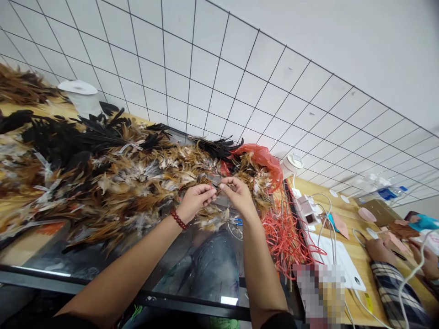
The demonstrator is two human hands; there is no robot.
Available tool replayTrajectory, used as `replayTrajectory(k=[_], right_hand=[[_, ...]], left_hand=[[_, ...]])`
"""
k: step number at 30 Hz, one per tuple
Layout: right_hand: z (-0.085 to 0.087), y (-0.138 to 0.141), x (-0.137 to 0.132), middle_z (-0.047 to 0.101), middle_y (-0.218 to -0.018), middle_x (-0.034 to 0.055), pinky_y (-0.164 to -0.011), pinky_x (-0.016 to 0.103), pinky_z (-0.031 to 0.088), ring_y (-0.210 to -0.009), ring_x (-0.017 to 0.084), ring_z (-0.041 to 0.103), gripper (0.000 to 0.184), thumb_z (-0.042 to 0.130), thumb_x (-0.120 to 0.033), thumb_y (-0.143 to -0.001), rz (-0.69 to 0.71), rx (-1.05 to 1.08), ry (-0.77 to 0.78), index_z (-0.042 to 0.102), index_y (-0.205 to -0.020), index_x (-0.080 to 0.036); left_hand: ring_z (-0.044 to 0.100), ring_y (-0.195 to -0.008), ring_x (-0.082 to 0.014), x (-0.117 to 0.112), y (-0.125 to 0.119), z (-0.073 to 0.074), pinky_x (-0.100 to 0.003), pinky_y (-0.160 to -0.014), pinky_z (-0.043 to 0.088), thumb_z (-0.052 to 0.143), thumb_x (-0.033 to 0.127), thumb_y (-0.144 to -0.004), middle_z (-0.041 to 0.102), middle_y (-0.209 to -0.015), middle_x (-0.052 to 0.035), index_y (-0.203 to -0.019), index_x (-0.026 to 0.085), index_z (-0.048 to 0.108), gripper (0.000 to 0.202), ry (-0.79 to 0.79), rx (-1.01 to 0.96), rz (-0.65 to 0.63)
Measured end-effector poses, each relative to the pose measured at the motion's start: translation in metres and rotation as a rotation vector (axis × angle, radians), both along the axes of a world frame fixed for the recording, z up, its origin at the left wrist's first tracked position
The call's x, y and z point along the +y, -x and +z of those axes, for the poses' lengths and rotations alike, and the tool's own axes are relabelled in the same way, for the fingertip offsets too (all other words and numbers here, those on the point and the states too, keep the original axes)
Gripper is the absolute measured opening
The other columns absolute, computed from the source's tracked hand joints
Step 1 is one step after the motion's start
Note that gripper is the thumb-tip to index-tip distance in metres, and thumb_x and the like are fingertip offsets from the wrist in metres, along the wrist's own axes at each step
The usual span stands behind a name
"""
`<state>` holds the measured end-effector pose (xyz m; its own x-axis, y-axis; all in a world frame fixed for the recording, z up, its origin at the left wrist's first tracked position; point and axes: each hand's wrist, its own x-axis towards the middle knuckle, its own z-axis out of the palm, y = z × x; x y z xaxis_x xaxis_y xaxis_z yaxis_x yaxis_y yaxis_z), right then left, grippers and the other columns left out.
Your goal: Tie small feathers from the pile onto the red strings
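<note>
My left hand [198,199], with a dark red bead bracelet [179,220] on its wrist, pinches at the middle of the view. Close by its fingertips, my right hand [237,195] pinches too. Something small and dark shows between the fingertips, too small to make out. Around and behind both hands lie heaps of brown and cream feathers [137,187]. A small loose feather tuft [213,219] rests below the hands on the glass tabletop [178,265]. Beside my right wrist is a small blue object [236,221] with a thin loop.
Black feathers [58,137] lie at the left. Right of my arm are tangled red cords [284,228] and a red plastic bag [262,157]. A white power adapter [307,208] with cables stands farther right. Another person's plaid sleeve [398,288] is at the right edge. A wire grid [212,87] rises behind.
</note>
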<state>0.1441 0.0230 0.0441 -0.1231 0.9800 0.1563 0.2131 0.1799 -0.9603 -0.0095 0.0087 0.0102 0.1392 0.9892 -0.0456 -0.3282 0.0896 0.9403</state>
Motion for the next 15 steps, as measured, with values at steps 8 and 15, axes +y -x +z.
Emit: replayTrajectory(k=[8, 15], right_hand=[[-0.0061, -0.0001, 0.0017, 0.062, -0.068, -0.0008, -0.065, 0.024, 0.04, -0.063, 0.012, 0.051, 0.026, 0.062, -0.042, -0.08, 0.076, -0.182, -0.039, 0.067, -0.074, -0.017], [-0.0035, 0.005, -0.0017, 0.056, -0.068, -0.0012, -0.061, 0.024, 0.038, -0.063, 0.012, 0.047, 0.027, 0.054, -0.044, -0.085, 0.096, -0.106, -0.119, 0.06, -0.075, -0.02]], left_hand=[[0.046, -0.051, -0.0081, 0.0003, 0.0039, 0.0049, -0.02, -0.046, 0.035, 0.079, 0.043, -0.064, 0.061, -0.062, -0.0025, -0.065, 0.015, 0.067, 0.031, -0.019, -0.024, 0.048], [0.048, -0.05, -0.0084, 0.0012, 0.0029, 0.0041, -0.021, -0.047, 0.034, 0.082, 0.04, -0.058, 0.061, -0.058, -0.0004, -0.069, 0.014, 0.069, 0.031, 0.01, -0.076, 0.072]])
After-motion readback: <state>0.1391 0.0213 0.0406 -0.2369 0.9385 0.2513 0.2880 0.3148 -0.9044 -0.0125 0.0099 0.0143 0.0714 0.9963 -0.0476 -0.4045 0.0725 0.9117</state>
